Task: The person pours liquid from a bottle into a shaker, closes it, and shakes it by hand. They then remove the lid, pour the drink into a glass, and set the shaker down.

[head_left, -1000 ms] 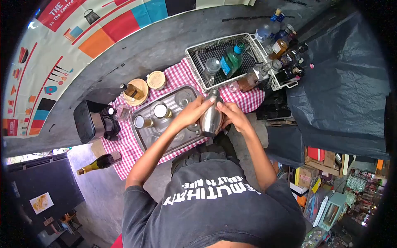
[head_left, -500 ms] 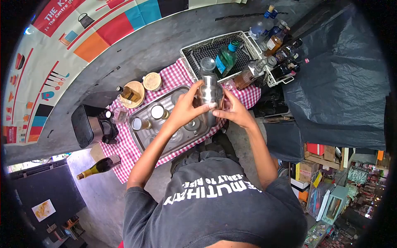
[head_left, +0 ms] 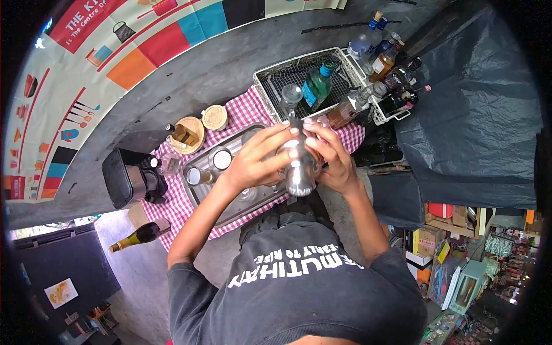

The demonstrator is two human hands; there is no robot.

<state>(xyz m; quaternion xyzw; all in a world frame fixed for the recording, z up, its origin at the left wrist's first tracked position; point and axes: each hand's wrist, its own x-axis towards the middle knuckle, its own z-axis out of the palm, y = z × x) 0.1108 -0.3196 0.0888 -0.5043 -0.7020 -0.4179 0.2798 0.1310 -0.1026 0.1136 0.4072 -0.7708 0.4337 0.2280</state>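
Observation:
A clear glass bottle (head_left: 300, 179) is held between both hands over the right part of the metal tray (head_left: 230, 223). My left hand (head_left: 261, 155) wraps its left side, fingers across the upper part. My right hand (head_left: 334, 156) grips it from the right, its fingertips close to the left ones. Just beyond the hands stands a clear glass vessel (head_left: 291, 95) with a round top. Two glasses with pale tops, one at the left (head_left: 197, 176) and one nearer the middle (head_left: 222, 159), stand on the tray.
Behind is a white wire basket (head_left: 276, 72) with a green bottle (head_left: 318, 86). Several bottles (head_left: 382, 63) stand to its right. Wooden-lidded containers (head_left: 214, 118), a black appliance (head_left: 123, 178) and a dark gold-necked bottle (head_left: 141, 234) are at the left, around a checkered cloth (head_left: 241, 106).
The held bottle has tilted, its lower end now nearer my body. Both hands have shifted their grip, with fingers now laid over the bottle's upper side.

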